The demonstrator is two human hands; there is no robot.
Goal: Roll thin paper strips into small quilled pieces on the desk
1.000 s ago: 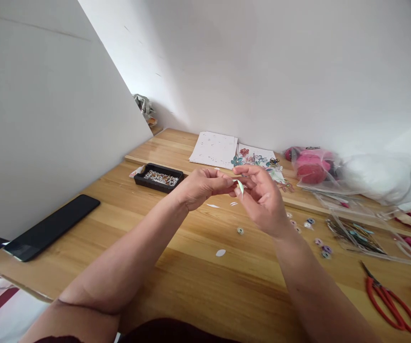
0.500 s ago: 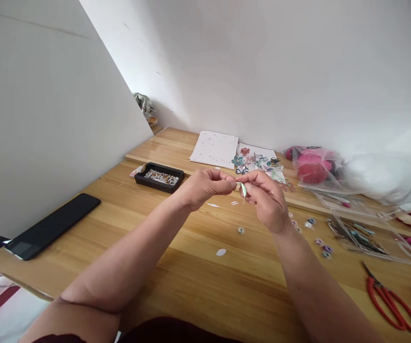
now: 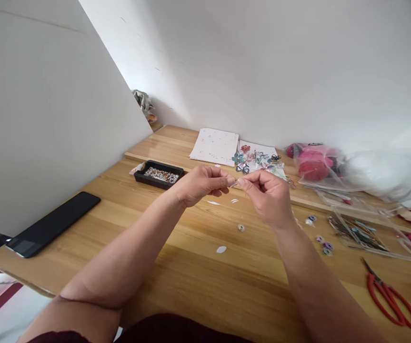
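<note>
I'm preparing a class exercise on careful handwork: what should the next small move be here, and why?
Probably, the right hand should ease its pinch back slightly while the left hand holds firm. The two pinches meet at a small pale piece that the hands mostly hide, so its shape can't be checked.

Small, apparently pale piece point(image 3: 233, 184), pinched.
</note>
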